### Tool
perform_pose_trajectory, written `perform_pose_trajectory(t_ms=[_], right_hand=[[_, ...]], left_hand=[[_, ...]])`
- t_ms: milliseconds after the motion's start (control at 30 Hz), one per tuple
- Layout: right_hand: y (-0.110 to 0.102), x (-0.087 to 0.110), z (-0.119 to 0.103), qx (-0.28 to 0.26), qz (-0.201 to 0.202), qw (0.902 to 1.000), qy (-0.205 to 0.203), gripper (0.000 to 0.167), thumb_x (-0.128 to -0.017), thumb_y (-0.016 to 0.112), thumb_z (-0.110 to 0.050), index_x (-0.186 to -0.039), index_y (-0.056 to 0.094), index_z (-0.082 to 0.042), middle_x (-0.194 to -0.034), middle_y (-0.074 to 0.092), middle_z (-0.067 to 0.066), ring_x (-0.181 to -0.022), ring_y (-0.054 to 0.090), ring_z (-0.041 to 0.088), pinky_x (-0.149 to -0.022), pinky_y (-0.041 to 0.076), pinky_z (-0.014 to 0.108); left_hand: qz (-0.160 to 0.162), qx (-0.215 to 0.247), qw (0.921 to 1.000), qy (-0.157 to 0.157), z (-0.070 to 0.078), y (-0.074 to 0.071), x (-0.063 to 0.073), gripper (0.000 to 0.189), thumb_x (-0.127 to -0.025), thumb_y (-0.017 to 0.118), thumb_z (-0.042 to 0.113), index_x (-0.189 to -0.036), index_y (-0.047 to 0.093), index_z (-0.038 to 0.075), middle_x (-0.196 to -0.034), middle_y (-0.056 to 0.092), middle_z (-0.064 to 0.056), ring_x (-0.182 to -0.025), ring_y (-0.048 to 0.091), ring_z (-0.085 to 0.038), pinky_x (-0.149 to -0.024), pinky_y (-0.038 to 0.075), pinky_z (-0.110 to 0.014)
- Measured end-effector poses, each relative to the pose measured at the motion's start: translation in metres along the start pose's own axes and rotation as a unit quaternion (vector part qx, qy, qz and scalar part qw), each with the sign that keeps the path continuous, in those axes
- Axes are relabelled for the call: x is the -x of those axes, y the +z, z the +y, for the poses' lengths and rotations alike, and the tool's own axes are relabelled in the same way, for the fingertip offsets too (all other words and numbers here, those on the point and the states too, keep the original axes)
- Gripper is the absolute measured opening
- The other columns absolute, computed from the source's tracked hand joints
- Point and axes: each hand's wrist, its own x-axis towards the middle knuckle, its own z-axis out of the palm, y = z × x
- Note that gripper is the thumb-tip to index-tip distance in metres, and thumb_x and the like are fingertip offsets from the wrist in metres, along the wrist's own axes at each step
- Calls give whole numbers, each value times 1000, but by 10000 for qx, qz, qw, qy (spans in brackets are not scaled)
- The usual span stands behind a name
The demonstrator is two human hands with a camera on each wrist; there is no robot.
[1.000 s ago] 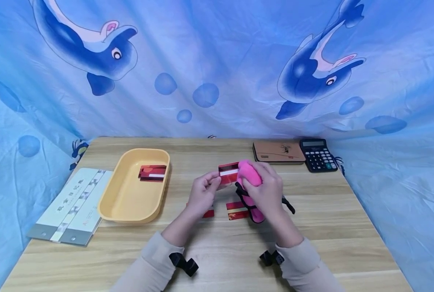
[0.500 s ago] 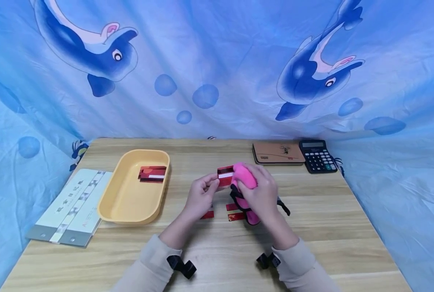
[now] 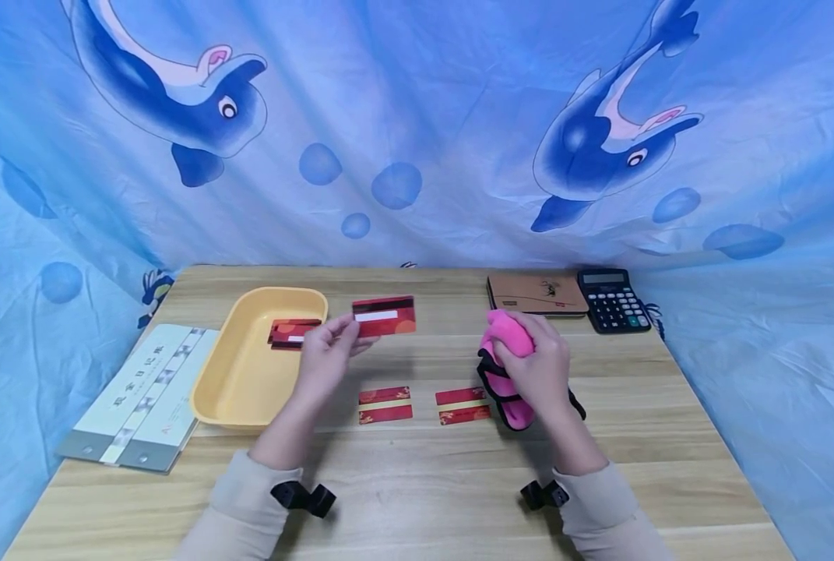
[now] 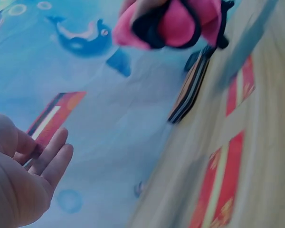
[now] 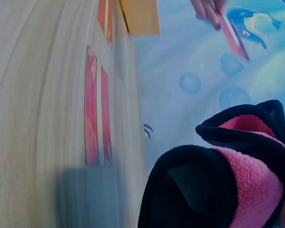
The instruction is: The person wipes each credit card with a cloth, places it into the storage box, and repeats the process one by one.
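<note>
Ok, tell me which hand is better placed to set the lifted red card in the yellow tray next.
Left, most likely: the left hand pinches the lifted red card and is close to the yellow tray. The right hand is farther off, gripping the pink cloth.

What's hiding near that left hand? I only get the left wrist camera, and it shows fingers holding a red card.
Observer: In the head view, the left hand covers part of the right edge of a yellow tray.

Operator: Ooh! Is anything in the tray?

Observer: Yes, some red cards lie in it, toward its right side. The hand partly hides them, so I can't count them.

Operator: And what's on the other side of the tray?

Observer: A flat, pale folder with dark writing lies to the left of it.
</note>
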Motion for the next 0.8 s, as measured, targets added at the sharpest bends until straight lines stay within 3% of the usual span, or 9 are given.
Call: perform_pose_trajectory(t_ms=[133,300,367,500,800], right_hand=[[-4,0,5,-2,-1,9999,115,42,-73,86,-7,-114,76,-6,-103,73,12,-87,68,28,-67,55,44],[-7,0,11,11,-59,9996,287,44,-73,89,-9,-114,75,-6,-106,73,12,-92,68,28,-71,55,43],[-8,0,13,20,-82,9993,352,44,-73,90,-9,-115,75,-6,-108,73,12,-93,68,29,-72,55,44],[-10,1,17,-24,-107,9990,443,43,-74,89,-8,-115,75,-6,-109,73,14,-95,67,30,-73,55,45],[-11,3,20,-20,-148,9978,640,46,-74,88,-5,-117,74,-3,-111,72,17,-96,66,33,-74,54,47]], left_hand=[[531,256,9983,-49,7,-20,-8,35,-105,54,7,-135,56,-11,-120,66,-24,-84,74,-11,-85,59,-28],[1104,420,9930,75,10,-44,-17,31,-102,59,7,-127,60,-12,-90,73,0,-74,74,-9,-78,61,-28],[1245,419,9913,75,11,-55,-21,33,-102,60,7,-128,59,-12,-87,72,6,-72,73,-8,-77,62,-28],[1473,451,9881,45,12,-74,-28,35,-101,61,9,-129,58,-12,-92,69,3,-70,73,-8,-76,62,-29],[2006,461,9775,-451,1,-112,-39,40,-102,58,12,-139,57,-5,-112,65,-10,-73,74,-11,-79,60,-29]])
